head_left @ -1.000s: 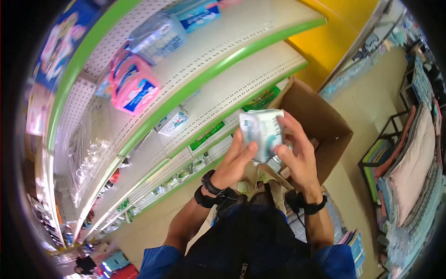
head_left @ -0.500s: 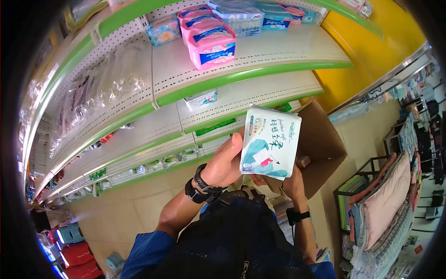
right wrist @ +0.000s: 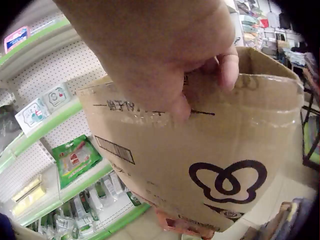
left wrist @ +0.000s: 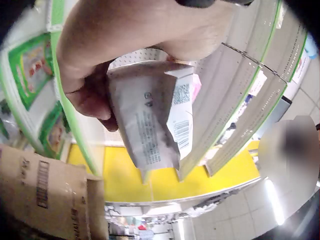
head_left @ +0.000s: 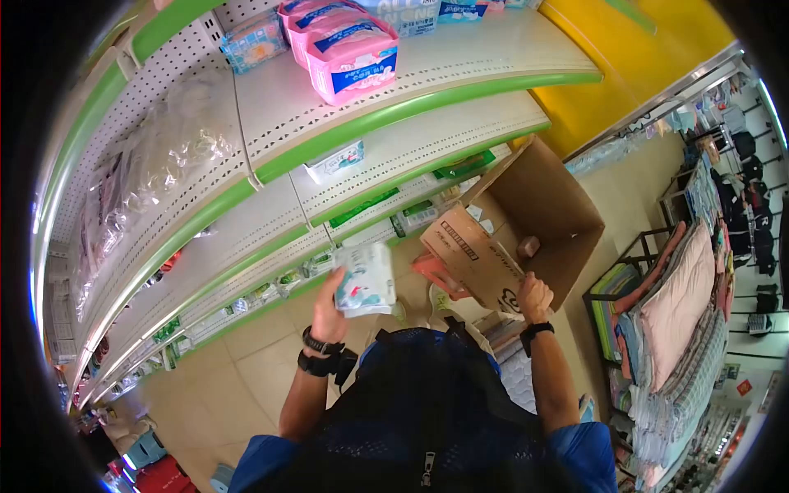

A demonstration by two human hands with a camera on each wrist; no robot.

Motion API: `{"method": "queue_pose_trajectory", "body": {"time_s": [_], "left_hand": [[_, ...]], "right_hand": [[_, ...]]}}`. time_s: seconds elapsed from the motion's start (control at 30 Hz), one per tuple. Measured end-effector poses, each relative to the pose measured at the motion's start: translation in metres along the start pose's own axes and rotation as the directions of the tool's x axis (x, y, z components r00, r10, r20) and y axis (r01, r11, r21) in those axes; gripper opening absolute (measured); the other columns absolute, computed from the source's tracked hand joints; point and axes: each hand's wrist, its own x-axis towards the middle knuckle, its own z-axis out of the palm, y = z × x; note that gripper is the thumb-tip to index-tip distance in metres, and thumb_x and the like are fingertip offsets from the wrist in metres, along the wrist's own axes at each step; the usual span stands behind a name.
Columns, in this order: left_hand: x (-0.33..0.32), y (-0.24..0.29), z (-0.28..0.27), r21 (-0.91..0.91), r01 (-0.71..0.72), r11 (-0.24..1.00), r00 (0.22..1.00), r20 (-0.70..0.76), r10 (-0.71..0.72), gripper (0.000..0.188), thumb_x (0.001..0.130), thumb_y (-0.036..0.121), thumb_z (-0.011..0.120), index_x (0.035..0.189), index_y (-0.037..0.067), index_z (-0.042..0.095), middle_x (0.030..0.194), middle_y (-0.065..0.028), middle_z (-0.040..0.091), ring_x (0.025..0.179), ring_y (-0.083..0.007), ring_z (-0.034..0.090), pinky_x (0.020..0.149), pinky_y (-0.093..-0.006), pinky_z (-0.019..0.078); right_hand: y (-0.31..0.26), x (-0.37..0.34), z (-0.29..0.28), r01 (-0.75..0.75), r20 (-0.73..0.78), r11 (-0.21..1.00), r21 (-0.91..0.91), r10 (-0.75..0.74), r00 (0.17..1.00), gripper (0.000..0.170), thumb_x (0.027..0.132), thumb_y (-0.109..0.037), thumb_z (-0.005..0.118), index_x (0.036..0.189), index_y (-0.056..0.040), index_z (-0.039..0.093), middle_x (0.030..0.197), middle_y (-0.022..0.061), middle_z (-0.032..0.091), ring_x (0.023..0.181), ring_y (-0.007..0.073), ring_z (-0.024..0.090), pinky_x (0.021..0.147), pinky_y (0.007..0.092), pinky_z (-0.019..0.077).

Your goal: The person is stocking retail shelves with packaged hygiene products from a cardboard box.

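Note:
In the head view my left hand (head_left: 329, 306) grips a white pack of sanitary pads (head_left: 368, 279) with a teal and pink print, held over the floor in front of the shelves. The left wrist view shows the fingers along one side of that pack (left wrist: 147, 120), its printed back and barcode toward the camera. My right hand (head_left: 536, 297) grips the top edge of an open cardboard box (head_left: 481, 255). The right wrist view shows the curled fingers over the rim of this box (right wrist: 165, 145). A few small packs (head_left: 528, 246) lie inside it.
A similar white pack (head_left: 337, 163) sits on the middle shelf (head_left: 419, 172). Pink pad packs (head_left: 353, 66) stand on the shelf above. A red stool or crate (head_left: 440, 275) shows beneath the box. To the right is a rack of folded bedding (head_left: 674, 287).
The pack, first between both hands, has moved left and down in my left hand. My right hand has left it and now grips the box's edge. The head view has shifted.

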Motion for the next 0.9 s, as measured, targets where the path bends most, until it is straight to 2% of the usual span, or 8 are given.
{"method": "queue_pose_trajectory", "body": {"time_s": [0.1,0.2,0.43,0.67,0.77,0.83,0.87,0.9], "left_hand": [[-0.019,0.002,-0.031,0.056,-0.145,0.988,0.984,-0.096,0.150,0.052,0.093,0.022,0.055,0.140,0.002,0.042,0.133,-0.0104,0.055,0.120,-0.0246,0.056,0.105,-0.0392,0.0438],[-0.038,0.013,-0.049,0.095,-0.126,0.987,0.975,-0.174,0.141,0.057,0.091,0.019,0.057,0.142,0.006,0.037,0.136,-0.0106,0.052,0.125,-0.0262,0.053,0.105,-0.0427,0.0439],[-0.018,0.003,-0.048,0.179,-0.143,0.973,0.969,-0.173,0.174,0.056,0.090,0.020,0.062,0.137,0.004,0.037,0.127,-0.0116,0.056,0.116,-0.0248,0.057,0.096,-0.0446,0.0491],[-0.030,-0.005,-0.033,0.193,-0.171,0.966,0.940,-0.261,0.219,0.058,0.092,0.025,0.064,0.132,-0.005,0.036,0.116,-0.0167,0.060,0.102,-0.0218,0.064,0.082,-0.0397,0.0552],[-0.034,-0.009,-0.031,0.190,-0.160,0.969,0.933,-0.291,0.211,0.057,0.093,0.026,0.064,0.131,-0.006,0.036,0.116,-0.0176,0.060,0.101,-0.0221,0.064,0.078,-0.0377,0.0561],[-0.032,-0.011,-0.031,0.243,-0.126,0.962,0.937,-0.290,0.196,0.058,0.092,0.026,0.064,0.130,-0.006,0.036,0.118,-0.0180,0.059,0.102,-0.0221,0.064,0.079,-0.0383,0.0557],[-0.030,-0.019,-0.022,0.242,-0.129,0.962,0.934,-0.295,0.199,0.058,0.092,0.026,0.064,0.130,-0.006,0.036,0.118,-0.0180,0.059,0.102,-0.0221,0.064,0.079,-0.0383,0.0557],[-0.028,-0.029,-0.008,0.272,-0.122,0.955,0.932,-0.299,0.205,0.059,0.092,0.025,0.065,0.133,-0.006,0.035,0.120,-0.0177,0.058,0.105,-0.0222,0.063,0.081,-0.0386,0.0554]], "right_hand": [[0.025,0.002,0.006,-0.037,-0.040,0.999,-0.021,0.036,0.999,0.018,0.089,-0.018,0.053,0.086,-0.0090,0.068,0.081,0.0190,0.070,0.078,0.0403,0.068,0.071,0.0514,0.0526],[0.059,0.010,-0.004,-0.044,-0.041,0.997,-0.071,0.041,0.998,0.021,0.088,-0.020,0.054,0.088,-0.0070,0.070,0.083,0.0205,0.070,0.081,0.0415,0.068,0.073,0.0514,0.0532],[0.060,0.030,0.004,-0.054,0.215,0.991,-0.119,0.079,0.974,0.037,0.083,-0.040,0.065,0.089,-0.0043,0.073,0.093,0.0246,0.069,0.092,0.0424,0.067,0.083,0.0507,0.0528],[0.054,0.054,-0.025,0.138,0.297,0.990,0.039,-0.143,0.944,0.061,0.075,-0.054,0.073,0.107,-0.0028,0.070,0.098,0.0229,0.070,0.096,0.0426,0.065,0.083,0.0492,0.0520],[0.074,0.052,-0.029,0.067,0.334,0.949,0.307,-0.174,0.927,0.068,0.079,-0.049,0.073,0.118,0.0046,0.063,0.108,0.0258,0.067,0.100,0.0427,0.064,0.086,0.0502,0.0503],[0.086,0.042,-0.021,0.221,-0.062,0.898,0.380,-0.213,0.975,0.059,0.080,-0.043,0.075,0.115,0.0027,0.063,0.117,0.0252,0.063,0.110,0.0435,0.058,0.093,0.0496,0.0462],[0.105,0.046,-0.020,0.308,-0.218,0.918,0.250,-0.257,0.942,0.065,0.082,-0.037,0.074,0.128,0.0040,0.052,0.124,0.0273,0.058,0.116,0.0455,0.051,0.097,0.0508,0.0423],[0.127,0.052,-0.012,0.311,-0.221,0.915,0.257,-0.257,0.941,0.065,0.082,-0.037,0.074,0.128,0.0040,0.052,0.124,0.0273,0.058,0.116,0.0455,0.051,0.097,0.0508,0.0423]]}}
